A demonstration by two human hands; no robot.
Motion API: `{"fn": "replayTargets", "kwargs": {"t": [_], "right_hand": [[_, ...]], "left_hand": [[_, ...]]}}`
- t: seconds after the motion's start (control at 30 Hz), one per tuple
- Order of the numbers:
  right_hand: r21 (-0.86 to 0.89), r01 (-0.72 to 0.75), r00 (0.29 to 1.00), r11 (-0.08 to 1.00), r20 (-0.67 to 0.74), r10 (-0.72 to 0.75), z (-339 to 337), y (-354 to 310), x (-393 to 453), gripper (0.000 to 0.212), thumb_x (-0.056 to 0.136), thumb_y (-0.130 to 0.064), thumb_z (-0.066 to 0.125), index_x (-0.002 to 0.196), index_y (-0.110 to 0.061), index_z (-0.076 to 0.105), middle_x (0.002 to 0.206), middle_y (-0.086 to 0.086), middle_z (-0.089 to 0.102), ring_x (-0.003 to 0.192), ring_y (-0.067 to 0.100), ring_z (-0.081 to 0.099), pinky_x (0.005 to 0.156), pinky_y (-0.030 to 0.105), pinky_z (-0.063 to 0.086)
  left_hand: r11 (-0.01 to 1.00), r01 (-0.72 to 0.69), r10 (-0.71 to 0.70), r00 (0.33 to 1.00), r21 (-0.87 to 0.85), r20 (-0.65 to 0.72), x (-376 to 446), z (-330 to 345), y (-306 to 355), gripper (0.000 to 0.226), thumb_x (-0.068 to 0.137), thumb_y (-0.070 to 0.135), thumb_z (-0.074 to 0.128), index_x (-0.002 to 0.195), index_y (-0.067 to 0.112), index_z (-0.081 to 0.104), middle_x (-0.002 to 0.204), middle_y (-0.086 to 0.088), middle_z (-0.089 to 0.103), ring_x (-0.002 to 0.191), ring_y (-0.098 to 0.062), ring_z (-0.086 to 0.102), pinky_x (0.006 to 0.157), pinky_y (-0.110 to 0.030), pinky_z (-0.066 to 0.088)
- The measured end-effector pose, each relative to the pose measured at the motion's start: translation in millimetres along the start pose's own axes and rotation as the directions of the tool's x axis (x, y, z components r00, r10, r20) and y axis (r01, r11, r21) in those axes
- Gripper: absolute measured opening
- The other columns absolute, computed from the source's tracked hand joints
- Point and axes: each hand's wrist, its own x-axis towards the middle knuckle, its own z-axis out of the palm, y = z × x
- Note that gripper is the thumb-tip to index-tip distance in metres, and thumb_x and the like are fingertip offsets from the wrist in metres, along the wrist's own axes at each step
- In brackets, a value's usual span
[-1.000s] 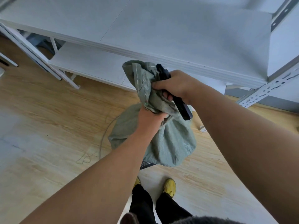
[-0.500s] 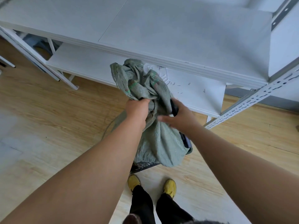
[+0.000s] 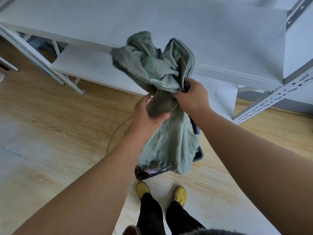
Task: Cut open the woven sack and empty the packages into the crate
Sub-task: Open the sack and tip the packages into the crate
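Observation:
The grey-green woven sack (image 3: 171, 146) hangs crumpled in front of me, its upper part bunched (image 3: 157, 65) above my hands. My left hand (image 3: 145, 114) grips the sack's twisted middle from the left. My right hand (image 3: 191, 97) grips the sack just above and to the right, together with a black cutter (image 3: 195, 128) whose end shows under the wrist. The sack's frayed lower edge hangs over a dark crate (image 3: 199, 155) on the floor. A bit of a coloured package (image 3: 150, 171) shows inside the crate.
A white metal shelving unit (image 3: 220, 39) stands right behind the sack, with a lower shelf (image 3: 88, 65) and a slotted upright (image 3: 271, 100) at right. My yellow shoes (image 3: 142, 190) stand on the wooden floor just before the crate. A thin cord (image 3: 115, 133) lies on the floor.
The bunched top of the sack has swung up and to the right. My right hand has risen to grip above my left hand, which has slid lower on the sack.

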Motion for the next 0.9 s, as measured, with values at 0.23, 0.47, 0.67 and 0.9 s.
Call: {"fn": "replayTargets", "kwargs": {"t": [0.23,0.47,0.67,0.9], "right_hand": [[-0.037,-0.28,0.927,0.959,0.248,0.28,15.2,-30.8,-0.1,0.021,0.077,-0.022,0.07,0.072,-0.008,0.056,0.048,0.006,0.051,0.035,0.017,0.043,0.042,0.023,0.038],[0.136,-0.088,0.906,0.987,0.422,0.023,18.6,-21.8,-4.7,0.034,0.074,-0.032,0.081,0.097,-0.014,0.063,0.07,-0.003,0.062,0.042,0.007,0.049,0.042,0.021,0.04],[-0.173,-0.106,0.897,0.979,0.409,0.17,19.2,25.8,-21.3,0.025,0.078,-0.024,0.078,0.095,-0.016,0.063,0.07,0.001,0.062,0.052,0.013,0.056,0.056,0.029,0.053],[0.098,-0.032,0.982,0.995,0.189,0.013,19.7,-2.7,-10.3,0.013,0.085,-0.021,0.069,0.081,-0.019,0.057,0.062,0.0,0.061,0.049,0.017,0.06,0.064,0.038,0.059]], "left_hand": [[0.997,0.08,-0.081,0.996,0.015,0.035,-30.5,29.5,-23.5,0.092,0.065,0.05,0.075,0.143,0.025,0.032,0.134,0.005,0.053,0.123,-0.016,0.051,0.106,-0.039,0.041],[0.929,0.24,-0.315,0.912,-0.28,-0.263,-12.0,17.5,-21.2,0.031,0.092,0.025,0.059,0.109,0.0,0.063,0.106,-0.029,0.065,0.098,-0.045,0.061,0.065,-0.04,0.047],[0.898,0.228,-0.325,0.92,-0.375,-0.219,-6.8,0.5,-3.4,0.032,0.093,0.033,0.059,0.116,0.011,0.061,0.104,0.001,0.066,0.093,-0.019,0.06,0.078,-0.025,0.041],[0.897,0.09,-0.214,0.945,-0.433,-0.247,3.8,-17.9,31.9,0.023,0.091,0.033,0.061,0.109,0.02,0.063,0.093,0.011,0.064,0.089,-0.011,0.06,0.082,-0.024,0.044]]}}
